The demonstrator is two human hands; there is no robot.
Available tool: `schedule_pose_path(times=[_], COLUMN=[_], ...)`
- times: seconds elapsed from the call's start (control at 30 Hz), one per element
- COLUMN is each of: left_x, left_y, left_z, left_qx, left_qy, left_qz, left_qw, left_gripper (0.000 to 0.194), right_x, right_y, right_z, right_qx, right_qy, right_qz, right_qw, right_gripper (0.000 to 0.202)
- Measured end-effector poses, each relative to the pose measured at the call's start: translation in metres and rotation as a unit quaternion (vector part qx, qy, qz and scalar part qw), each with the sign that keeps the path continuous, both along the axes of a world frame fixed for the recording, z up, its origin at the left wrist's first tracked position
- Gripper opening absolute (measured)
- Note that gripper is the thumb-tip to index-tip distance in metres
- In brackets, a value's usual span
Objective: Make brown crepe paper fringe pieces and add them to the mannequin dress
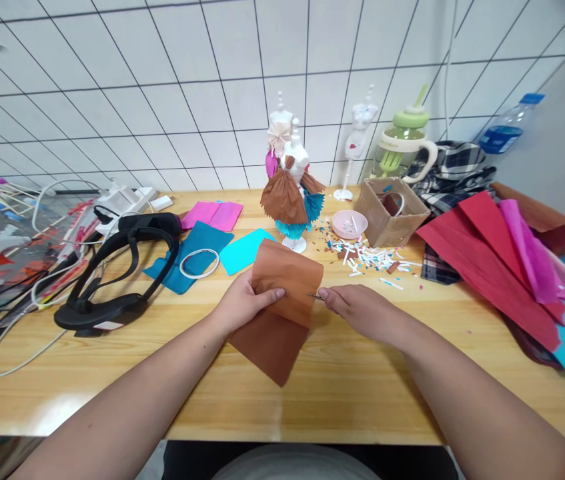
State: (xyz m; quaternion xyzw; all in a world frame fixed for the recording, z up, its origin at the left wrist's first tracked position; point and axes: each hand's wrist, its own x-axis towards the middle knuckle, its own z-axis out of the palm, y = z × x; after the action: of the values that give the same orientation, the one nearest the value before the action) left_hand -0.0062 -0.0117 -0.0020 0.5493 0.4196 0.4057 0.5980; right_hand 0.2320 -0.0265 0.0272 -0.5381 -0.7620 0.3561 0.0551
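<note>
At the left, a black plastic headset with a looped strap [135, 300] lies on the pale wooden table [112, 393], and a bright cyan square of paper [243, 253] lies flat just beyond the left hand [243, 303]. That hand is clamped on a brown, roughly oblong paper sheet [289, 270], its thumb pressed on the near face; the fingers behind are mostly hidden. The sheet is in front of the person, between the 2 hands, its long axis running from near to far with the far end leaning slightly right. It shows 2 panels, a lighter upper one over a darker lower one. The left hand is the nearer, touching the sheet; from the right hand, the sheet lies just to the left. A thin, dark metal tool [315, 296] points left across the sheet's right edge, though I cannot tell whether its tip touches the paper. The right hand [357, 308] is closed around that tool, thumb and fingers together. Farther right and beyond lie small white paper scraps [362, 257].
</note>
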Motion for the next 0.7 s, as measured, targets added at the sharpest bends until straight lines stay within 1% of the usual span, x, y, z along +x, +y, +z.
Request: schedule_pose_path(times=[0.23, 0.5, 0.7], left_x=[0.0003, 0.0024, 0.0039], left_y=[0.0005, -0.0018, -0.0035], left_z=[0.0001, 0.0011, 0.0028], left_qx=[0.005, -0.006, -0.008], left_qy=[0.0, 0.018, 0.017], left_qz=[0.0, -0.004, -0.003], left_qw=[1.0, 1.0, 1.0], left_gripper=[0.054, 0.052, 0.053], right_x=[-0.0002, -0.0049, -0.0048], right_y=[-0.0014, -0.0008, -0.0017], right_z=[-0.0051, -0.0054, -0.0029], right_qx=[0.003, 0.015, 0.011], right_qy=[0.035, -0.003, -0.001], right_qz=[0.0, 0.006, 0.006], right_qw=[0.999, 1.0, 1.0], right_gripper=[0.062, 0.061, 0.058])
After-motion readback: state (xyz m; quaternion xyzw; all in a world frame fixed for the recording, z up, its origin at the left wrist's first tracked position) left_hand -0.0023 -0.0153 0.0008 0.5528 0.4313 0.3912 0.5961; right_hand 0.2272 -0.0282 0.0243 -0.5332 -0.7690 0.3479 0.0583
